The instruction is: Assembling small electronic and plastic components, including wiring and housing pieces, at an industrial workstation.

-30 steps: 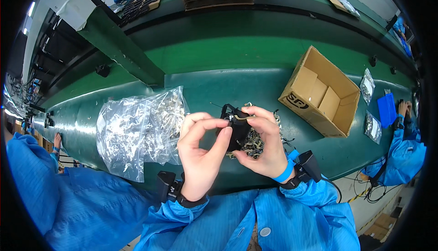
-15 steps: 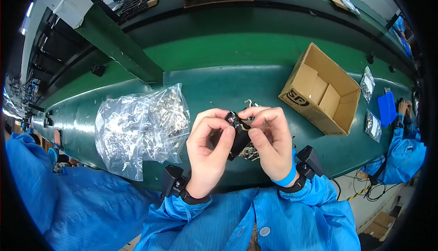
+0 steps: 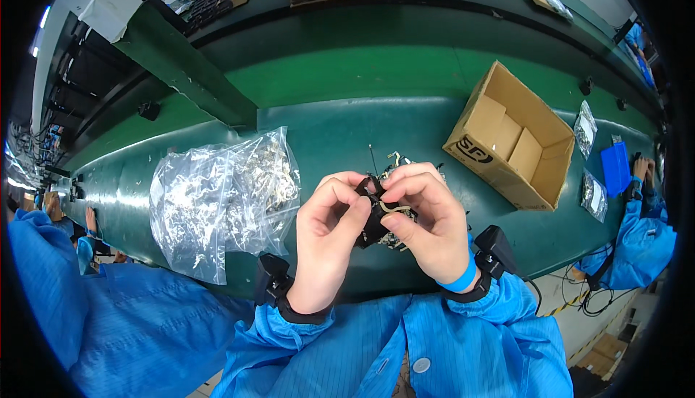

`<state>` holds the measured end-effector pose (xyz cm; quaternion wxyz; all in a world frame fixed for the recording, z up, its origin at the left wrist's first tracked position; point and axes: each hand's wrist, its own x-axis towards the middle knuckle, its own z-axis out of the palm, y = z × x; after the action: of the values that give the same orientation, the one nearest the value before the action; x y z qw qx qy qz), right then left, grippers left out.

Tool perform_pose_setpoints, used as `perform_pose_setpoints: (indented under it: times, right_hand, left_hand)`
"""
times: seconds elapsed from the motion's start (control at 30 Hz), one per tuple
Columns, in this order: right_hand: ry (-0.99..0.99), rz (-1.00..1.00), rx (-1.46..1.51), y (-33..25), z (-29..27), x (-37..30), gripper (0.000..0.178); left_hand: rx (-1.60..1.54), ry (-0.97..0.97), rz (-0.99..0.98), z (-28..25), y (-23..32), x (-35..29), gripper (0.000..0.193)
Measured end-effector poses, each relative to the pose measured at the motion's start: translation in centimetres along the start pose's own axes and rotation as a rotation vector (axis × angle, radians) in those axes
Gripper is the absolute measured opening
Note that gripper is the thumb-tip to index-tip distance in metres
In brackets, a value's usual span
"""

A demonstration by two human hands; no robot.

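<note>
Between my hands, above the green table, is a small black part point(image 3: 371, 187), its details too small to make out. My left hand point(image 3: 324, 235) pinches it with thumb and fingertips from the left. On the other side my right hand point(image 3: 433, 228) is closed, its thumb and fingers on a pale thin cable point(image 3: 395, 208) that runs against the part. Beneath the fingers lies a black object, mostly hidden. A pile of small parts with pale cables point(image 3: 394, 242) shows behind and below my right hand. A thin dark wire point(image 3: 372, 158) sticks up beyond the fingertips.
Clear plastic bags of small parts point(image 3: 224, 206) lie left of my hands. An open cardboard box point(image 3: 499, 153) stands at the right, with small bags point(image 3: 593, 197) and a blue bin point(image 3: 616, 169) beyond. Co-workers in blue sit on both sides. A green post point(image 3: 184, 65) rises at the back left.
My fingers have shifted on the black part and it has turned. The thin dark wire now stands more upright beyond it. The view has tilted slightly.
</note>
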<state>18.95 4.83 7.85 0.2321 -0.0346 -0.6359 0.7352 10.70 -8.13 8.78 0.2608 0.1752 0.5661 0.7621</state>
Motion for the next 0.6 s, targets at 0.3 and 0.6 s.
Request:
perform_pose_setpoints:
  times: [0.3, 0.6]
  right_hand:
    - [0.004, -0.027, -0.069, 0.64, -0.36, -0.07, 0.025]
    - [-0.012, -0.045, -0.083, -0.08, -0.09, -0.05, 0.023]
  left_hand:
    - [0.275, 0.089, 0.167, 0.19, -0.46, 0.11, 0.011]
    - [0.310, 0.051, 0.344, -0.06, -0.02, 0.11, 0.008]
